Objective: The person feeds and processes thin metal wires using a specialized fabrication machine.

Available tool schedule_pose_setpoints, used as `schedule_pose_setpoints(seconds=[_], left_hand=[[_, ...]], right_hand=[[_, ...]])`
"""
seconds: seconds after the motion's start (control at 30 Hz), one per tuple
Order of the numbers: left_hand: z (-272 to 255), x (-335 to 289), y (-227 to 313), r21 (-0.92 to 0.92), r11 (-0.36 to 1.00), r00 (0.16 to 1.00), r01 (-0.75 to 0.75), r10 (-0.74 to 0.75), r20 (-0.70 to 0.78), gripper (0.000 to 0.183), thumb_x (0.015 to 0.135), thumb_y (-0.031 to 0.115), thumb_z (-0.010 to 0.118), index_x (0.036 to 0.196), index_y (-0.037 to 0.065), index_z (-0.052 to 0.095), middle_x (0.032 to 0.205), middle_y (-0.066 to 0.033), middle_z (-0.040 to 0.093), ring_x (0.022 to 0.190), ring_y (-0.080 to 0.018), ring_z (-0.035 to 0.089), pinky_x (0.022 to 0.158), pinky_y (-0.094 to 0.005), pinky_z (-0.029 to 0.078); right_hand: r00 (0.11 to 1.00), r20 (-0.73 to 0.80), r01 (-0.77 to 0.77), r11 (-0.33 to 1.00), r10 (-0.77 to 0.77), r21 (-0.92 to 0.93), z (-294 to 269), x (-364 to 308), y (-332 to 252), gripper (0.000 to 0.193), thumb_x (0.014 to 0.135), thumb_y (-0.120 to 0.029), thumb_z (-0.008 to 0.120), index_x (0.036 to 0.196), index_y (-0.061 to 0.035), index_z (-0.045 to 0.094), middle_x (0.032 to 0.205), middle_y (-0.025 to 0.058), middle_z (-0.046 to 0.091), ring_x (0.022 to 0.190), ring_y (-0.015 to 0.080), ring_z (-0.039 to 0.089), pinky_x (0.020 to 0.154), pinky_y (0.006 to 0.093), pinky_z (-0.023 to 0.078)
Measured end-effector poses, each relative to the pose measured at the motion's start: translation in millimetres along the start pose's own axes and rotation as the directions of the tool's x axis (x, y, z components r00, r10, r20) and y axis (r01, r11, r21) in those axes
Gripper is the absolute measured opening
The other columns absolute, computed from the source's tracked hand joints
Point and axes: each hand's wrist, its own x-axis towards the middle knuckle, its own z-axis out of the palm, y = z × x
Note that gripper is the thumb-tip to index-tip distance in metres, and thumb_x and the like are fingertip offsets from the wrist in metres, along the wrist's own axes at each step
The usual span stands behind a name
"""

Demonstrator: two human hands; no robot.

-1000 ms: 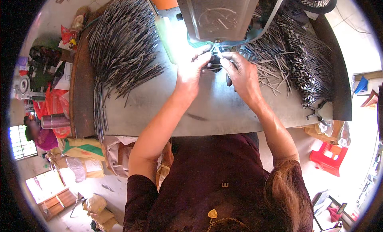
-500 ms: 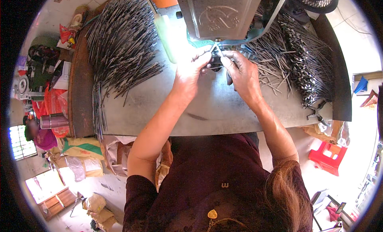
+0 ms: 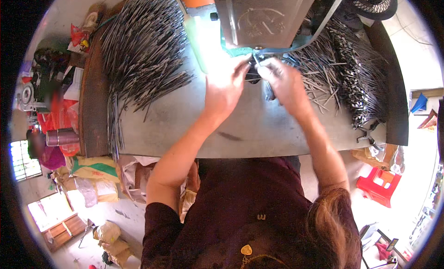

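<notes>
Both hands meet under the grey metal cover (image 3: 263, 19) of a bench machine. My left hand (image 3: 225, 86) is closed, its fingertips pinched together beside the machine's working spot. Glare from the lamp washes out part of it, and what it holds cannot be made out. Close by on the right, my right hand (image 3: 284, 81) pinches a thin, pale metal strip (image 3: 257, 61) that points up to the machine. Motion smears this hand. A dark handle-like part (image 3: 269, 91) hangs just below its fingers.
Long thin dark strips (image 3: 143, 51) lie heaped on the metal worktable (image 3: 185, 135) at left. More strips (image 3: 323, 70) and a bundle of finished-looking pieces (image 3: 358, 70) cover the right. A bright lamp (image 3: 196, 42) stands beside the machine. Pliers (image 3: 368, 135) lie near the right edge; a red stool (image 3: 379, 185) stands beyond.
My right hand has shifted slightly and is now blurred by motion. The left fingers have turned and closed up a little. The view has moved slightly, so the machine sits farther right.
</notes>
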Motion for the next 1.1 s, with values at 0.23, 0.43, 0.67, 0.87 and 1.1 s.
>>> schedule_pose_setpoints(seconds=[0.23, 0.43, 0.67, 0.87, 1.1], left_hand=[[-1, 15, -13, 0.484, 0.662, 0.749, -0.573, 0.662, -0.018, 0.014, 0.081, 0.014, 0.065, 0.091, 0.005, 0.064, 0.089, -0.0061, 0.064, 0.078, -0.0253, 0.061, 0.070, -0.0391, 0.048], [-8, 10, -7, -0.306, 0.941, 0.986, -0.146, 0.164, 0.035, 0.015, 0.075, 0.011, 0.071, 0.084, 0.002, 0.063, 0.071, -0.0046, 0.062, 0.064, -0.0142, 0.058, 0.061, -0.0312, 0.050], [-7, -23, -4, -0.653, 0.724, 0.972, 0.223, -0.116, 0.204, 0.017, 0.082, 0.012, 0.067, 0.094, 0.002, 0.061, 0.090, -0.0052, 0.065, 0.081, -0.0125, 0.062, 0.074, -0.0294, 0.053], [-66, -51, -13, 0.393, 0.879, 0.935, -0.270, 0.337, -0.111, 0.022, 0.077, 0.008, 0.066, 0.099, 0.005, 0.063, 0.090, -0.0103, 0.065, 0.082, -0.0235, 0.063, 0.076, -0.0351, 0.049], [-206, -30, -46, 0.912, 0.374, 0.700, 0.165, 0.608, -0.376, 0.028, 0.073, 0.001, 0.065, 0.099, 0.008, 0.060, 0.095, -0.0137, 0.060, 0.093, -0.0346, 0.055, 0.079, -0.0436, 0.046]], right_hand=[[0.962, 0.156, -0.254, 0.943, 0.223, 0.216, -11, -5, 0, 0.023, 0.091, -0.025, 0.058, 0.102, -0.0058, 0.064, 0.064, 0.0004, 0.054, 0.045, 0.0077, 0.048, 0.038, 0.0238, 0.035], [0.971, 0.090, -0.236, 0.951, 0.222, 0.199, -9, -13, -8, 0.025, 0.092, -0.025, 0.057, 0.110, -0.0077, 0.063, 0.062, -0.0019, 0.053, 0.048, 0.0054, 0.048, 0.038, 0.0201, 0.031], [0.973, 0.128, -0.205, 0.473, 0.191, 0.857, 20, -51, 4, 0.030, 0.090, -0.018, 0.063, 0.113, 0.0008, 0.058, 0.102, 0.0062, 0.062, 0.078, 0.0120, 0.058, 0.072, 0.0219, 0.046], [0.881, -0.009, -0.204, 0.397, 0.473, 0.895, 14, -62, 12, 0.017, 0.090, -0.010, 0.062, 0.102, 0.0007, 0.060, 0.091, 0.0065, 0.061, 0.075, 0.0152, 0.060, 0.069, 0.0229, 0.049], [1.000, -0.010, 0.022, 1.000, -0.022, -0.003, -7, -76, -28, 0.043, 0.083, 0.000, 0.063, 0.125, -0.0048, 0.054, 0.084, 0.0125, 0.064, 0.063, 0.0203, 0.063, 0.057, 0.0313, 0.051]])
